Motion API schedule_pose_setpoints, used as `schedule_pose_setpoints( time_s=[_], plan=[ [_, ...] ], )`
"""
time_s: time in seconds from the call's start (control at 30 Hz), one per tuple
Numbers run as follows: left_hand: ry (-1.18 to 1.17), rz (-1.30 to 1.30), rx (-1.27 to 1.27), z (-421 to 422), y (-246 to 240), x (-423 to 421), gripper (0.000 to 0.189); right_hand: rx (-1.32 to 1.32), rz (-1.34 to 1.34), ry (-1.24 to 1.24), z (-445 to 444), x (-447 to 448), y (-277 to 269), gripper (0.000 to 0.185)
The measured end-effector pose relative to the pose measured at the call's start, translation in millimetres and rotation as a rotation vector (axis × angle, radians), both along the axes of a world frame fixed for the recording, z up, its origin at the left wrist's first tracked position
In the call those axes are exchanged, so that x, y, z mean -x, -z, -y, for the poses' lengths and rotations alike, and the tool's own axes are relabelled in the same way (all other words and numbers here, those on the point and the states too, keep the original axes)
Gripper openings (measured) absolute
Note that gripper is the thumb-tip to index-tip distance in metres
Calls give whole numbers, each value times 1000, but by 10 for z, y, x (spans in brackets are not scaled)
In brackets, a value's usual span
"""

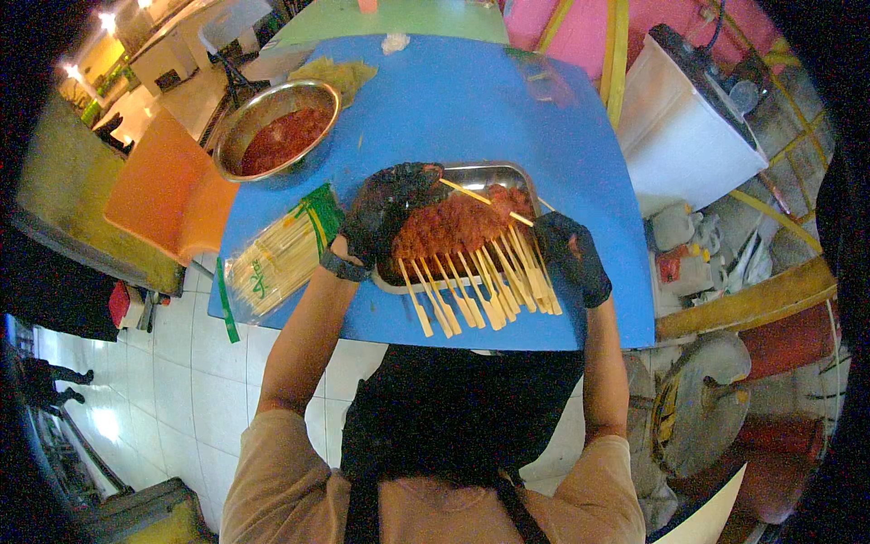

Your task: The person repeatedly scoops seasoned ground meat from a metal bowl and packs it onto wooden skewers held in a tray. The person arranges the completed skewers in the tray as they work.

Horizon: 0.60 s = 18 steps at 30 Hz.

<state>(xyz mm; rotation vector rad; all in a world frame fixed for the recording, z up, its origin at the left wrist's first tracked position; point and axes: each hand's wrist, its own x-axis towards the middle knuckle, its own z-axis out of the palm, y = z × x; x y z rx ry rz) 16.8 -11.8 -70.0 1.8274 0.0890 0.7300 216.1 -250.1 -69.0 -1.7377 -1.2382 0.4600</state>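
Both my hands wear black gloves. Between my left hand and my right hand runs a bamboo skewer, slanting over a steel tray. Its left end meets my left fingertips, and its other end is at my right fingers. Reddish meat hides part of its middle. In the tray lies a row of reddish marinated meat on skewers. Their flat bamboo handles stick out over the tray's near rim, towards me.
A steel bowl of red marinated meat stands at the back left of the blue table. A plastic pack of bamboo skewers lies left of the tray. An orange chair is beyond the left edge; a white box-shaped container stands right.
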Motion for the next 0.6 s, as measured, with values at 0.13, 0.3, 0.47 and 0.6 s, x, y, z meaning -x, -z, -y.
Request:
schedule_pose_setpoints(
  time_s=[0.13,0.3,0.47,0.6],
  plan=[
    [-29,160,-88,33,-1,8,24,126,40,23,-11,49,23,25],
    [142,77,479,33,94,5,25,-95,-28,-36,-30,90,-19,33],
    [9,175,-39,0,181,-46,26,-59,-211,-50,-25,138,-27,25],
    [157,82,525,-8,162,-28,26,-31,-160,-31,-21,171,-51,22]
  ],
)
